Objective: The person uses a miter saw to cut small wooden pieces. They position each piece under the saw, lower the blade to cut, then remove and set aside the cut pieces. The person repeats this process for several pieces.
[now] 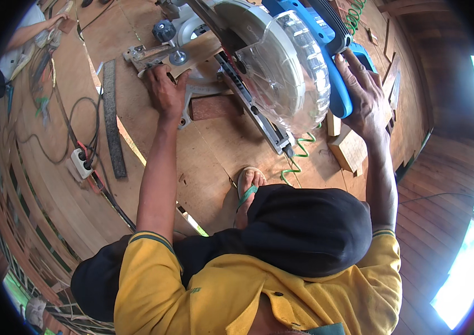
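Tan plywood floor (203, 145) carries blue-and-grey mitre saw with clear plastic guard (273, 61) — long axis slanting upper left to lower right. Tan wooden board (203, 51) lies crosswise at saw, silver clamp knob (177, 57) over it. Left grip (165, 92) at board's near end, fingers curled, thumb apart; hold cannot be told. Right grip (364, 92) draped on blue curved handle (335, 84) — closure unclear. Pale wooden block (349, 148) right, dark speckled strip (114, 123) left.

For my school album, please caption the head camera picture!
A person's right hand on the curved blue handle of a grey metal saw, left hand near a brown wooden piece.
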The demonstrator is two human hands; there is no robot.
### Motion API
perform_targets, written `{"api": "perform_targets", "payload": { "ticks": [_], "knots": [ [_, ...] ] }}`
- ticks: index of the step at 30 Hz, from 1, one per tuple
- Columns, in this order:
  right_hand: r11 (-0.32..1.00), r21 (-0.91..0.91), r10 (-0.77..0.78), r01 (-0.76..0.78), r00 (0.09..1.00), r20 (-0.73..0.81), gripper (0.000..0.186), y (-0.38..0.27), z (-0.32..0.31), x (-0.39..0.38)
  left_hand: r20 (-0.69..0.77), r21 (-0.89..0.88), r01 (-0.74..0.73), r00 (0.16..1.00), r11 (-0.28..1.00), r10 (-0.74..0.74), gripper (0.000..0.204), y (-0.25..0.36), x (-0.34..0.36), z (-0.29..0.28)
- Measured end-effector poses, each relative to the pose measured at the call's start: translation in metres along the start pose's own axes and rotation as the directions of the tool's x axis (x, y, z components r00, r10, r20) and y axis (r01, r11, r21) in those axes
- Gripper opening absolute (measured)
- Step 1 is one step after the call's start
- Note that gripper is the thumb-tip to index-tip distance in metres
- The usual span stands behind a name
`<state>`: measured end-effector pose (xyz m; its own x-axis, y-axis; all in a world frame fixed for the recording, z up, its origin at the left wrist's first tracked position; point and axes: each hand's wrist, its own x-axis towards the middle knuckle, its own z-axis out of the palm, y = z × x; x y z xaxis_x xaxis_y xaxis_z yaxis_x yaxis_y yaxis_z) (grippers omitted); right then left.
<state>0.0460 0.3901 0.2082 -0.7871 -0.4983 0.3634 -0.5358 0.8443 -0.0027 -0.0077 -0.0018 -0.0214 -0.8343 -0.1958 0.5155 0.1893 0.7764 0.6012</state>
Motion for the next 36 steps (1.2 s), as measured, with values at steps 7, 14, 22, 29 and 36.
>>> {"api": "perform_targets", "payload": {
  "ticks": [7, 14, 22, 29, 36],
  "knots": [
    [1.000, -0.019, 0.015, -0.015, 1.000, 0.005, 0.099, 0.0022, 0.0022, -0.0010, 0.011, 0.035, -0.027, 1.000, 0.999, 0.026, 0.057, -0.0011, -0.0004, -0.0004],
    [1.000, -0.017, 0.001, -0.002, 1.000, -0.019, 0.097, 0.0018, 0.0038, -0.0015, 0.036, 0.013, 0.059, 0.998, 0.998, -0.060, 0.061, -0.0044, -0.0025, 0.0023],
    [1.000, -0.027, -0.017, 0.016, 1.000, -0.025, 0.094, 0.0022, 0.0042, -0.0009, 0.043, 0.035, -0.018, 0.999, 0.999, 0.017, 0.063, -0.0069, -0.0016, 0.0027],
    [1.000, -0.017, -0.015, 0.014, 1.000, -0.009, 0.095, 0.0040, 0.0044, -0.0028, 0.063, 0.026, 0.013, 0.998, 1.000, -0.014, 0.061, -0.0013, -0.0009, -0.0001],
    [0.999, -0.014, -0.030, 0.029, 0.999, -0.020, 0.096, 0.0044, 0.0046, -0.0022, 0.057, -0.003, -0.013, 0.998, 1.000, 0.013, 0.060, -0.0049, -0.0008, 0.0003]
  ]
}}
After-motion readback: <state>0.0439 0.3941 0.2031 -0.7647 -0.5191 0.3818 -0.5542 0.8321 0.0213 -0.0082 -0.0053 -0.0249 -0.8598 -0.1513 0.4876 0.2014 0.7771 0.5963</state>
